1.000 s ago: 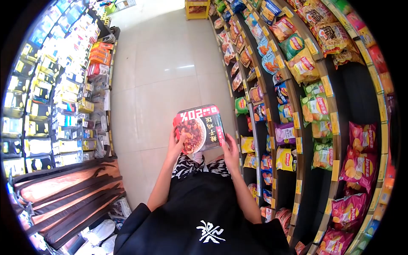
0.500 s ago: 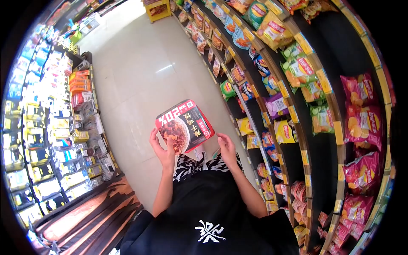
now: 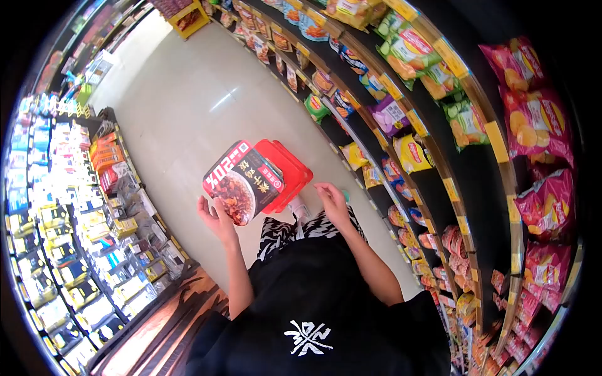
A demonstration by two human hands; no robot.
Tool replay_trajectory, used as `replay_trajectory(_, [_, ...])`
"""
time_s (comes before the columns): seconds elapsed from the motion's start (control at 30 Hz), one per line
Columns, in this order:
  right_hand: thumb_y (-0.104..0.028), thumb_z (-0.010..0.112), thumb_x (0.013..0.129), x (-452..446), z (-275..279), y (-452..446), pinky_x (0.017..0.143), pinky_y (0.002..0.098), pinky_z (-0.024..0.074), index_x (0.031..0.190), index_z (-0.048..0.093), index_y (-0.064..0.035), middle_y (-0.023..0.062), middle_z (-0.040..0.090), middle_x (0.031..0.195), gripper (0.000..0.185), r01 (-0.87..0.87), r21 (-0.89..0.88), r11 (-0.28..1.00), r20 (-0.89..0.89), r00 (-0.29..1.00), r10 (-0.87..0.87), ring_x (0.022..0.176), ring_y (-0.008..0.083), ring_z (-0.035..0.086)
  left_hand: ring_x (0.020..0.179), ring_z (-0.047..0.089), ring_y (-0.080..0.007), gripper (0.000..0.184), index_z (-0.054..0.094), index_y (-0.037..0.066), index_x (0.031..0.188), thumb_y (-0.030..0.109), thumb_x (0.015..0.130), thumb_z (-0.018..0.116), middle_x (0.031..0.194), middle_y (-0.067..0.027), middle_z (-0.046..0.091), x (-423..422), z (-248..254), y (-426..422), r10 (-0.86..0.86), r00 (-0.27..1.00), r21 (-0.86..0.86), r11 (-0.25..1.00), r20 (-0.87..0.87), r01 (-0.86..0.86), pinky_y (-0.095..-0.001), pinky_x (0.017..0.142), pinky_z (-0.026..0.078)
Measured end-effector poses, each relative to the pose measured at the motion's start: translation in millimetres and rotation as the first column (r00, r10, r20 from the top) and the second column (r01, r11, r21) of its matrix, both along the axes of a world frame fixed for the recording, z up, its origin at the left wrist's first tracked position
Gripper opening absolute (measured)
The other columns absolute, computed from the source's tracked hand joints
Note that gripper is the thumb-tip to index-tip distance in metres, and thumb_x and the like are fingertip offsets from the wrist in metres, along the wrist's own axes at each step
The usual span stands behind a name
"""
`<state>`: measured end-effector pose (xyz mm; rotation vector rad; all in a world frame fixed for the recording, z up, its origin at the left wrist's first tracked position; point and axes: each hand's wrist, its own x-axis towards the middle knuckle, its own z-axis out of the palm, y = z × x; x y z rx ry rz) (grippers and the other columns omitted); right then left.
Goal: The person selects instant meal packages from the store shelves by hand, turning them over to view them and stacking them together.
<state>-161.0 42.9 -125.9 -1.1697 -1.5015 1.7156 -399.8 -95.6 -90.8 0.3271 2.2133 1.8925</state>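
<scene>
My left hand [image 3: 219, 220] grips the lower left side of a boxed instant rice meal, thumb on its front. The printed card sleeve [image 3: 249, 182], black and red with a dish of food pictured and "20%" on it, sits shifted left on the red plastic tray [image 3: 296, 177]. Much of the tray's right part shows beyond the sleeve. Just right of the tray's lower right corner is my right hand [image 3: 333, 204], fingers loosely bent and apparently apart from the tray, with nothing visible in it.
Shelves of chip bags [image 3: 412, 153] and other snacks line the right side. At left stands a brightly lit rack of packaged goods [image 3: 69, 238]. Pale floor tiles [image 3: 182, 119] run between them, with a yellow display stand [image 3: 190, 20] at the far end.
The sleeve has slid left off part of the red tray, exposing more of it. Both hands are slightly higher, the left one farther left. The view has shifted over the shelves.
</scene>
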Motion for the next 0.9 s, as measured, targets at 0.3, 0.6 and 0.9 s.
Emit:
replay_trajectory(0.3, [-0.014, 0.052, 0.09, 10.0, -25.5, 14.6, 0.063, 0.0218, 0.0431, 0.099, 0.061, -0.003, 0.0025, 0.064, 0.087, 0.017, 0.008, 0.018, 1.0, 0.0, 1.0, -0.008, 0.069, 0.0068, 0.054, 0.115, 0.044, -0.0203, 0.054, 0.033, 0.002, 0.131, 0.032, 0.091, 0.054, 0.128, -0.0133, 0.042, -12.6, -22.1, -15.9, -0.022, 0.944, 0.123, 0.992, 0.329, -0.019, -0.0354, 0.094, 0.037])
replay_trajectory(0.6, [-0.011, 0.052, 0.09, 13.0, -32.0, 24.2, 0.073, 0.0251, 0.0454, 0.099, 0.061, -0.0017, 0.0052, 0.063, 0.093, 0.016, 0.009, 0.002, 1.0, 0.013, 1.0, -0.009, 0.084, 0.0116, 0.057, 0.121, 0.039, -0.0235, 0.066, 0.025, 0.001, 0.137, 0.046, 0.093, 0.044, 0.135, -0.0125, 0.035, -27.4, -38.6, -29.1, -0.172, 0.877, 0.193, 0.977, 0.448, 0.093, -0.041, 0.1, 0.033])
replay_trajectory(0.9, [-0.015, 0.053, 0.09, 20.8, -35.6, 16.2, 0.08, 0.0274, 0.0447, 0.099, 0.06, -0.001, 0.0077, 0.063, 0.095, 0.018, -0.059, -0.17, 0.984, 0.172, 0.981, 0.088, 0.091, 0.0144, 0.058, 0.123, 0.04, -0.0255, 0.065, 0.029, 0.005, 0.137, 0.053, 0.093, 0.034, 0.136, -0.0109, 0.038, -35.6, -55.9, -26.3, -0.28, 0.743, 0.33, 0.94, 0.608, 0.084, -0.04, 0.102, 0.034])
